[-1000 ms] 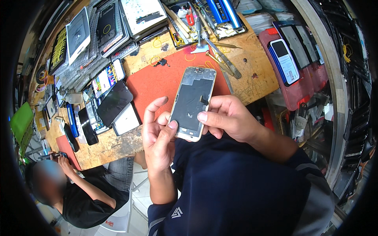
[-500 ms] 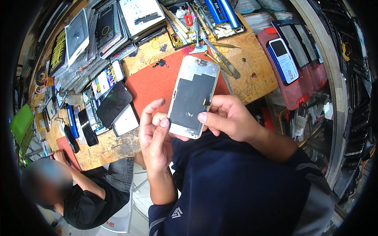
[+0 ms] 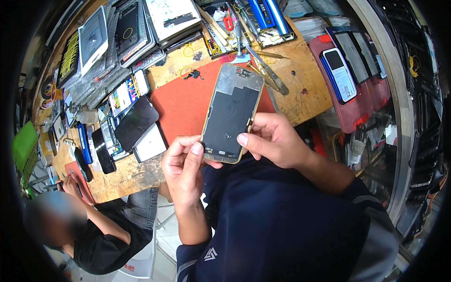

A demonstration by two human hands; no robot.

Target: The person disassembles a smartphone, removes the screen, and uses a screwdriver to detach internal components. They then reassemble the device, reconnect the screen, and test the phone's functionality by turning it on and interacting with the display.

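Note:
Between my two hands is a phone screen assembly [image 3: 231,110], its metal-and-black back turned up toward me. It is tilted, with the top end leaning away to the right, above the near edge of a red mat [image 3: 181,101]. My left hand [image 3: 184,164] pinches the lower left edge, thumb on top and fingers bent behind. On the lower right edge, the thumb of my right hand [image 3: 272,141] lies on the back face while its other fingers curl underneath. A small flex connector [image 3: 249,123] sticks out at the right edge beside my right fingers.
Phones, one black-screened [image 3: 137,123], crowd the wooden bench [image 3: 310,89] at left. Behind the mat lie tweezers [image 3: 270,73] and a tool tray [image 3: 230,33]. A red case with a boxed phone [image 3: 339,75] stands right. At lower left sits another person [image 3: 101,230].
My left index finger, raised before, has come down to the edge of the screen assembly. The assembly has tipped slightly, so its back looks darker with less glare.

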